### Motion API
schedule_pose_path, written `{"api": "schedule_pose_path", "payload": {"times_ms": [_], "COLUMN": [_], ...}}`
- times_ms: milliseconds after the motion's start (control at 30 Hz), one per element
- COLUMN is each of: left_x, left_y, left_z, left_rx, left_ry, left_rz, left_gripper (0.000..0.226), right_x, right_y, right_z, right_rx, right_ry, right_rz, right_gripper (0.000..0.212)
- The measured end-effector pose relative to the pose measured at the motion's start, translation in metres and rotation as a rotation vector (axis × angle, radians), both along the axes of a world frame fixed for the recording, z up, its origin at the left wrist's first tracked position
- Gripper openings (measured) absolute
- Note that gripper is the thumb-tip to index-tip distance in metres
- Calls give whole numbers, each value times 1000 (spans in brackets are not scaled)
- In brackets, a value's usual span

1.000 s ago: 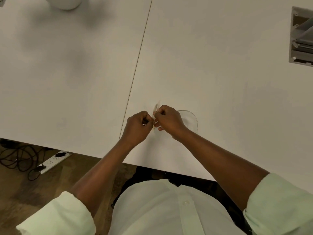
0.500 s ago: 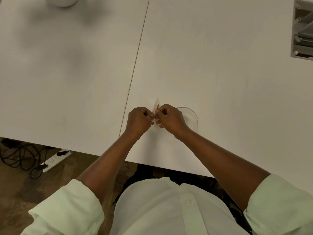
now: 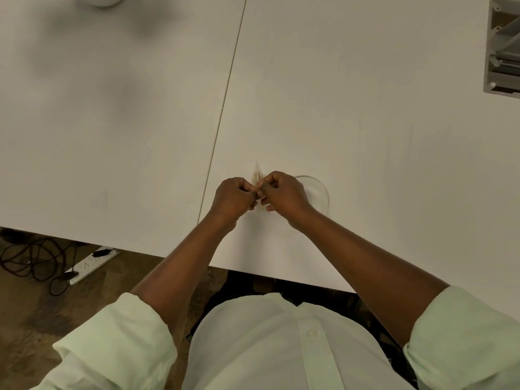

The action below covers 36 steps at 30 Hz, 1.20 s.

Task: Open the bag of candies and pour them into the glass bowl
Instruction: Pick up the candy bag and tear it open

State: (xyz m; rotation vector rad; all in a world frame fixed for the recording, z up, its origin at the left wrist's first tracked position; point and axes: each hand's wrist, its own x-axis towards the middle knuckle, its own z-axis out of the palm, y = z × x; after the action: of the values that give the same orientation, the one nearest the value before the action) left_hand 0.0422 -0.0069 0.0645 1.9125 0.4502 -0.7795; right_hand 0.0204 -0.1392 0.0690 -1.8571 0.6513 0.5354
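Over the last second the left hand (image 3: 235,197) and the right hand (image 3: 281,194) were drawn closer, until their knuckles nearly met over the small clear bag (image 3: 257,175). The dark spot seen earlier between the left fingers was lost from sight. The bag's tip was raised toward 12 o'clock (its contents could not be made out). The left sleeve (image 3: 118,347) was brought further into view.

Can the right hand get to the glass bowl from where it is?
Probably yes. The right hand is just beside the glass bowl with nothing between, but with the left hand it pinches the candy bag.
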Motion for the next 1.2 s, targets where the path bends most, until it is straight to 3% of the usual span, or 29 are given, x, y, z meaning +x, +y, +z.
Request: {"api": "schedule_pose_path", "payload": {"times_ms": [233,333,533,700,900,1200], "left_x": [-1,-1,-2,1,3,0], "left_y": [7,4,-1,-2,0,-3], "left_z": [3,2,2,4,4,2], "left_rx": [-274,-196,22,22,-94,-118], "left_ry": [155,126,-108,-119,-6,19], "left_rz": [180,176,18,-13,93,126], "left_gripper": [11,10,11,16,15,16], "right_x": [1,0,0,2,1,1], "right_y": [-5,-4,-6,-3,-4,-3], "right_z": [-2,-3,-6,-2,-3,-2], "right_rx": [26,35,84,62,53,115], "right_ry": [-6,-14,2,14,-6,71], "right_rz": [-35,-23,-53,-73,-103,-167], "right_gripper": [13,12,12,42,21,15]}}
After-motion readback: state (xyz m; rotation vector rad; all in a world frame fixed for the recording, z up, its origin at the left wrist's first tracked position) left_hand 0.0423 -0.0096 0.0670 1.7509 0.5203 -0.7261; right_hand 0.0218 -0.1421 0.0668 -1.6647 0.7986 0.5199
